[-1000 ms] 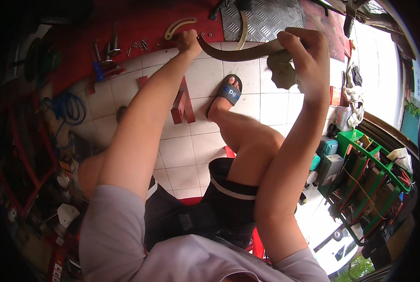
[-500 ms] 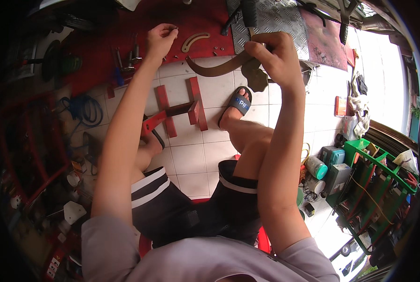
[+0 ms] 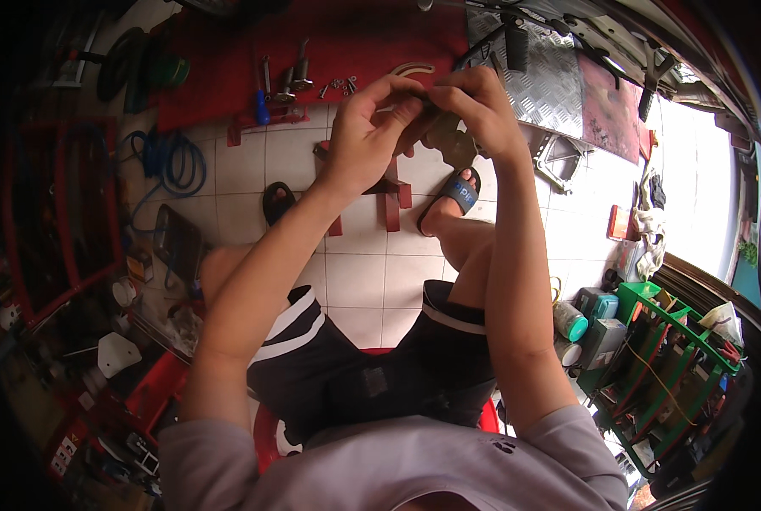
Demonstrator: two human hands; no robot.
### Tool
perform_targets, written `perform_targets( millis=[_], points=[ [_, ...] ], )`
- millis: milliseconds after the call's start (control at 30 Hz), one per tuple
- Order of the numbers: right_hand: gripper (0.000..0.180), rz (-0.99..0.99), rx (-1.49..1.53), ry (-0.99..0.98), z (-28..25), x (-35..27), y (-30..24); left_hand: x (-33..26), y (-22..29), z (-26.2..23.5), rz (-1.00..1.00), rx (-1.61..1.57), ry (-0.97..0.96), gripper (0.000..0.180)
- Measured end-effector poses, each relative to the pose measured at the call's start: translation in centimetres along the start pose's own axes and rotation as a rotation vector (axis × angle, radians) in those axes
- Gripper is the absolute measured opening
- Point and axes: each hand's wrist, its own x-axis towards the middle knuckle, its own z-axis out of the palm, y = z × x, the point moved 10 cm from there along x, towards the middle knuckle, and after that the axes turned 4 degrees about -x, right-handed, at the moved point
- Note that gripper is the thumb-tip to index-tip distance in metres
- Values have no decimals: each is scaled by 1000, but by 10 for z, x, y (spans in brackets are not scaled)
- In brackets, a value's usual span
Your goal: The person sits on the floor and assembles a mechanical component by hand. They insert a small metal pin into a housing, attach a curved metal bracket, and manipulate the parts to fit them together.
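My left hand [image 3: 367,128] and my right hand [image 3: 482,111] meet at the near edge of a red work surface [image 3: 218,60]. Between them is a curved brown metal bracket [image 3: 455,146] with a wavy-edged plate, and both hands have their fingers closed on it. Much of the bracket is hidden behind the fingers. Whether a small piece is also in the left fingers cannot be seen. A curved slotted metal strip [image 3: 413,68] lies just beyond the hands. Left of them lie several small bolts and nuts [image 3: 343,85].
A wrench [image 3: 267,77], a blue-handled tool [image 3: 262,111] and metal parts [image 3: 302,75] lie on the red surface. Below stands a red metal frame [image 3: 394,203], between my feet. Blue hose [image 3: 167,166] coils at left; a green rack [image 3: 683,328] stands right. Silver tread plate [image 3: 529,81] adjoins the red surface.
My left hand has come right from above the red surface and closed on the bracket. The bracket and right hand have turned, and the whole view has shifted slightly.
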Motion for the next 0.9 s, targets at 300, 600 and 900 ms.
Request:
perform_targets(
  millis=[300, 600, 900],
  points=[
    [51, 117, 19, 130, 17, 11, 11, -7, 13, -32, 73, 128, 134, 14],
    [56, -28, -180, 204, 25, 11, -11, -13, 50, -53, 413, 428, 318, 12],
    [42, -58, 3, 46, 58, 14, -7, -18, 70, -49, 621, 767, 457, 5]
  ],
)
